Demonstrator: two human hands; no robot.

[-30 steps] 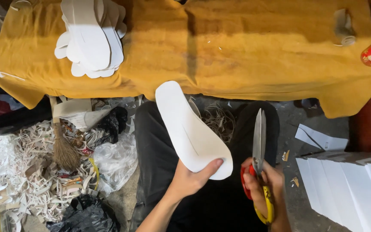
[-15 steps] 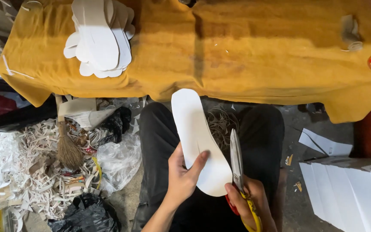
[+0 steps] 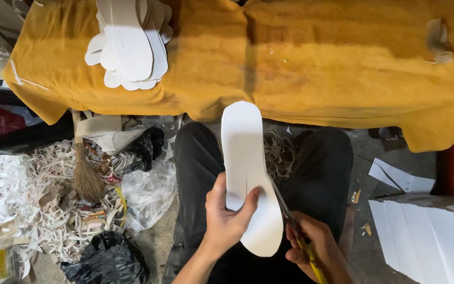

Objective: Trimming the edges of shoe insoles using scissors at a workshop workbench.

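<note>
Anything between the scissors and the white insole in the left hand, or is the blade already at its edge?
Nothing visible stands between them. The left hand holds the white insole over the lap, and the scissors in the right hand already meet its right edge.

Warm overhead light on yellow cloth (image 3: pixel 316 68), floor dimmer, sharp focus, slight wide-angle edge distortion

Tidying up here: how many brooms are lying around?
1: a small straw broom lies on the floor among white paper scraps, left of the person's knee. More could be hidden under the scraps.
</note>
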